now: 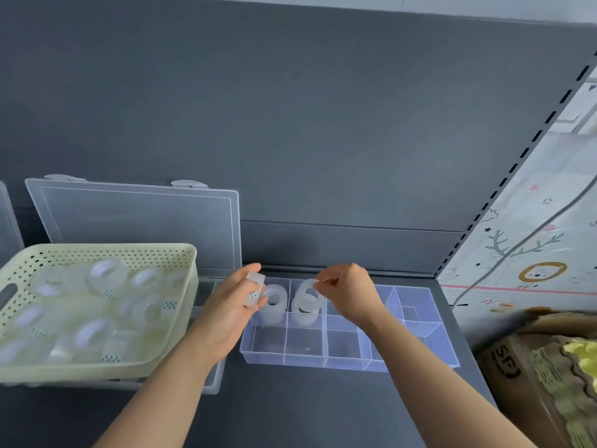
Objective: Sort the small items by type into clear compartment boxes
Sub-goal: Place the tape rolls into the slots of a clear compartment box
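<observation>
Thumb and forefinger of the right hand [350, 292] pinch the top rim of a translucent tape roll [306, 290]. They hold it on edge over a back-row cell of the clear compartment box [307, 349], probably so it drops in upright beside the standing rolls [274, 303] in that row. The left hand [231, 305] curls round a second roll [255, 291] at the box's left end, seemingly held ready for the next cell. More rolls wait in the pale perforated basket [97, 253] further left.
</observation>
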